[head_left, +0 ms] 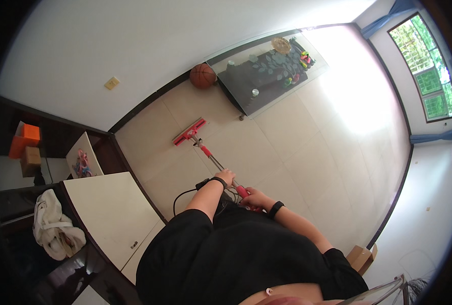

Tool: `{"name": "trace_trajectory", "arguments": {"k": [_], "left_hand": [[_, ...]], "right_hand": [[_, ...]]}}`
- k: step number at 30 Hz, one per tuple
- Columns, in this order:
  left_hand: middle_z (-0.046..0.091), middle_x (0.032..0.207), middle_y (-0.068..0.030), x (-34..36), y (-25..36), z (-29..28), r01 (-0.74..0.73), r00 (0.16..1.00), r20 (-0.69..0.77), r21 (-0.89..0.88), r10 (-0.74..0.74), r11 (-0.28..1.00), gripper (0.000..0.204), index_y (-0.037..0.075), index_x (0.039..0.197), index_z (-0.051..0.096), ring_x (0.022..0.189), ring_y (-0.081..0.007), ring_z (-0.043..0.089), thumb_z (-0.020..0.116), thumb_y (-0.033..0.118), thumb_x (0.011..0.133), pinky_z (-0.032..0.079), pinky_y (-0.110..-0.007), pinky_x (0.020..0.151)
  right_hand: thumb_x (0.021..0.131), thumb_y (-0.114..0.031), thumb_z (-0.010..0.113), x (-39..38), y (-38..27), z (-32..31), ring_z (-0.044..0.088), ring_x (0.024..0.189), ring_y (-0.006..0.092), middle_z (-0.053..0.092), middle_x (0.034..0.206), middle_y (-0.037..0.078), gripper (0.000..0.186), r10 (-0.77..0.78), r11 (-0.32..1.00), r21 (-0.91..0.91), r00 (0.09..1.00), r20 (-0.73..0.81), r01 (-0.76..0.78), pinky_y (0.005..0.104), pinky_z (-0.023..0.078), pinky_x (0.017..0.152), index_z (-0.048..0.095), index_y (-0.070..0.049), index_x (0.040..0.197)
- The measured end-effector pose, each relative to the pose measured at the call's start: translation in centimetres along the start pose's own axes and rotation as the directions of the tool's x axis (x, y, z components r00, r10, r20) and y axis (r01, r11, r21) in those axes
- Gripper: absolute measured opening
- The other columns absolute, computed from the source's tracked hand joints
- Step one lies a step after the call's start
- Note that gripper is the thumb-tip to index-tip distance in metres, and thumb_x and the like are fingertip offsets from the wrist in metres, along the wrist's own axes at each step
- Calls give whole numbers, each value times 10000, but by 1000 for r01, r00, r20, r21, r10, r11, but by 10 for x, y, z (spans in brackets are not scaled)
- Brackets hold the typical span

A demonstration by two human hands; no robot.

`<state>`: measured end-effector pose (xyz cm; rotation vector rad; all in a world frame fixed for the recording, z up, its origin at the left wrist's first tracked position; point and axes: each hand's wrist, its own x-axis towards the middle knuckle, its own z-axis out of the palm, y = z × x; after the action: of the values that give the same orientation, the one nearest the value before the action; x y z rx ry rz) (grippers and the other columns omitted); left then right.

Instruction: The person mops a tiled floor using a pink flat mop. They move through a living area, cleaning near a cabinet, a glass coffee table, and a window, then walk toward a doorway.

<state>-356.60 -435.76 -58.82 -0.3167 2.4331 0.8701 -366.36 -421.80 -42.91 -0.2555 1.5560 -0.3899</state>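
A red sponge mop (189, 132) with a metal pole lies across the picture's middle, its wide head down on the beige tile floor (266, 147). My left hand (227, 176) is wrapped round the pole, about midway along it. Closer to my body, my right hand (257, 198) grips the mop by its red handle. Dark bands circle both my wrists, and a black cable (178, 201) loops beside the left one. What my fingers cover of the pole is hidden.
Ahead stands a glass-topped table (266, 76) bearing small ornaments, with a basketball (202, 76) between its near end and the wall. On the left runs a cabinet with pale doors (104, 208), an orange box (30, 133) and a white cloth bundle (56, 229). A cardboard box (360, 258) sits at lower right.
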Motion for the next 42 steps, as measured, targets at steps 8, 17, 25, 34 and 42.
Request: {"name": "trace_trajectory", "arguments": {"k": [8, 17, 25, 34, 42], "left_hand": [[586, 1082, -89, 17, 39, 13, 51, 991, 125, 13, -52, 999, 218, 123, 991, 617, 1076, -268, 508, 596, 216, 795, 440, -391, 899], [611, 983, -110, 57, 153, 87, -7, 996, 90, 23, 5, 1000, 206, 105, 912, 629, 1032, -293, 528, 586, 261, 784, 433, -402, 880], [620, 1032, -91, 81, 315, 149, -175, 955, 222, -113, 197, 978, 336, 149, 1021, 622, 983, -302, 584, 609, 150, 685, 472, -428, 840], [641, 885, -119, 81, 373, 159, -490, 846, 188, -93, 499, 867, 223, 117, 917, 610, 892, -310, 611, 619, 185, 705, 488, -429, 762], [631, 736, -123, 60, 362, 147, -429, 901, -20, 110, 434, 896, 142, 82, 786, 578, 703, -312, 632, 606, 207, 724, 503, -416, 609]], "right_hand": [[723, -155, 690, 2, 52, -23, 538, 572, 135, 565, 743, 59, 464, -22, 1000, 10, 998, 54, 22, 286, 451, 477, 477, -41, 1120], [719, -129, 642, -48, 169, -94, 588, 641, 187, 594, 783, 100, 414, -193, 977, -86, 980, 58, 197, 316, 479, 558, 484, -21, 1085], [748, -163, 627, -172, 281, -179, 569, 579, 158, 575, 748, 62, 435, 19, 997, -74, 986, 165, -7, 294, 461, 475, 461, -46, 1133], [757, -209, 639, -218, 329, -185, 592, 613, 179, 600, 802, 84, 495, -49, 996, -77, 997, 61, 54, 307, 473, 487, 466, -54, 1195], [734, -198, 679, -210, 314, -179, 607, 865, 189, 643, 989, 137, 538, -120, 992, -40, 993, 20, 121, 318, 475, 786, 523, 2, 1209]]}}
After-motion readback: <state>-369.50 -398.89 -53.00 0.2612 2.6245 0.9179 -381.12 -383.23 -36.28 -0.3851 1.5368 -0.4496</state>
